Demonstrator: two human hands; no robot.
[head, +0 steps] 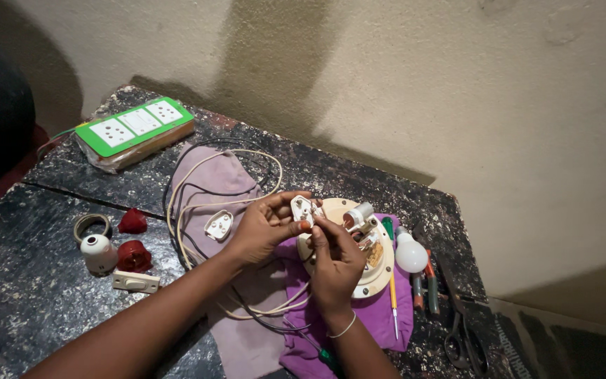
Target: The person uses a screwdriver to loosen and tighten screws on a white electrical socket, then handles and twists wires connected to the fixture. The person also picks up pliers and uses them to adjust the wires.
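Two bare hands meet over the middle of a dark, speckled desk [29,295] in the head camera's view. The left hand [264,228] has its grip pinched on a white plug top half [302,208], held up just above a round cream-coloured board [376,270]. The right hand [334,263] has its fingers pressed together at the lower edge of the same plug piece, so both hands touch it. The board lies on a purple cloth [380,319] and carries a small white lamp holder [359,214].

Beside the left hand, on a paler cloth, lies the other white plug half [218,225], among loops of white and black cable [198,203]. Right of the board lie a white bulb [411,254], a yellow-shafted screwdriver [393,302] and scissors [463,337]. Far left sit a green-and-white socket strip [135,128], a roll of tape [90,223], a white ceiling-rose fitting [98,253], two red caps [135,256] and a white switch [135,282].
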